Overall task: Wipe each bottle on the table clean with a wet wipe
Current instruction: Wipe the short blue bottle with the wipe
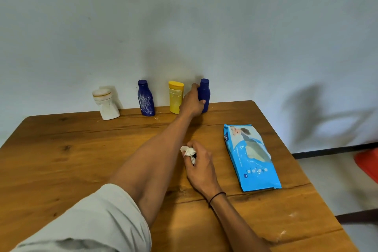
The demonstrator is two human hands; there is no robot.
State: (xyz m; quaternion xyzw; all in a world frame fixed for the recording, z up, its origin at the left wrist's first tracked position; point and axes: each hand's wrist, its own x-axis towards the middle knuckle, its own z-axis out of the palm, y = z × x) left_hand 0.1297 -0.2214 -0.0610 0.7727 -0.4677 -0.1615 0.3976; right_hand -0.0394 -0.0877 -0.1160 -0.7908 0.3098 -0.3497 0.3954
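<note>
Several bottles stand in a row along the wall at the far edge of the wooden table. From left: a white bottle, a dark blue bottle with white smears, a yellow bottle, and a plain dark blue bottle. My left hand reaches far forward and grips the plain dark blue bottle, which stands upright on the table. My right hand rests near the table's middle and holds a crumpled white wet wipe.
A light blue pack of wet wipes lies flat on the table to the right of my right hand. The table's right edge runs close past the pack. Something red sits on the floor at far right.
</note>
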